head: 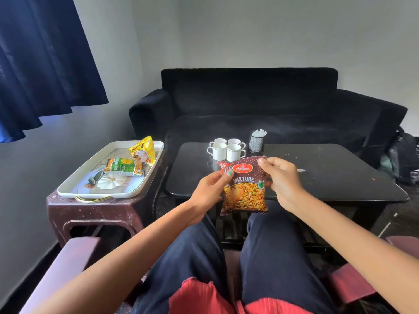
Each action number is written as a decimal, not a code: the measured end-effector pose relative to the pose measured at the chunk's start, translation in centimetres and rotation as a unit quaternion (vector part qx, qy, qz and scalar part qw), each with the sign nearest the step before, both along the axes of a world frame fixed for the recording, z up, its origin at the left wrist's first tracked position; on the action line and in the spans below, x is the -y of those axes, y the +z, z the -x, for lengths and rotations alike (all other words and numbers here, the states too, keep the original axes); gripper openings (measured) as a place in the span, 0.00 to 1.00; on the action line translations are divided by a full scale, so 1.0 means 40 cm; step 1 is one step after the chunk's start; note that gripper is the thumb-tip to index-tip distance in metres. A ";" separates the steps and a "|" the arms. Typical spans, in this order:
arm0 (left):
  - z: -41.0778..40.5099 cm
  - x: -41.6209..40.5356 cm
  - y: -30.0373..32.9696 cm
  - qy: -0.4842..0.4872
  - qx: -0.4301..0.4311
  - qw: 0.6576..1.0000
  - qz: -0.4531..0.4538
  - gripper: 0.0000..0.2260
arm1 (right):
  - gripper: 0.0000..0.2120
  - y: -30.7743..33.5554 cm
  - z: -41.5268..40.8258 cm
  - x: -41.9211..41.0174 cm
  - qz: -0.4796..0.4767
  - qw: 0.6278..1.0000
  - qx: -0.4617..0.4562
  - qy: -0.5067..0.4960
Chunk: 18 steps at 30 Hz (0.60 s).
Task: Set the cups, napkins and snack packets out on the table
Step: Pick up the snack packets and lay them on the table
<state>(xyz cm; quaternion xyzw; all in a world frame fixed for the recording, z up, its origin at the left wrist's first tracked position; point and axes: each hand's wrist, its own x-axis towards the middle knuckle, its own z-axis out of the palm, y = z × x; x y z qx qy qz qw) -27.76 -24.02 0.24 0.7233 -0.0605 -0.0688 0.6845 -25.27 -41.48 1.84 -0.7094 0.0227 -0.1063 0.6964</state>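
Head view: four cups (226, 149) and napkin holder (256, 141) stand on the bench (328, 175), both hands, left (209, 191) and right (283, 180), pinch the Mixture packet (246, 189) above its near edge, two packets (133, 160) remain on the tray (72, 189); roughly two-thirds complete.

A dark, glossy table (328, 177) stood ahead of the seated person. At its twelve o'clock edge four white cups (226, 149) sat bunched together, touching, handles turned outward. Just beside them, toward one o'clock, stood a dark mesh holder (256, 143) with white napkins (259, 133) poking out of it. At nine o'clock, close against the table, a maroon plastic stool (95, 211) carried a white tray (68, 189). On the tray lay a green snack packet (123, 167) and, toward its one o'clock corner, a yellow packet (143, 148).
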 end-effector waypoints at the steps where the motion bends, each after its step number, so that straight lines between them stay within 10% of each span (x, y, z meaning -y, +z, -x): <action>1: -0.001 0.001 0.005 0.021 0.002 0.999 0.024 0.15 | 0.08 0.001 0.002 -0.003 -0.009 1.000 -0.004 0.006; 18: -0.043 0.053 0.014 0.159 0.025 0.978 0.134 0.08 | 0.05 0.020 0.012 -0.006 -0.090 0.995 -0.029 0.035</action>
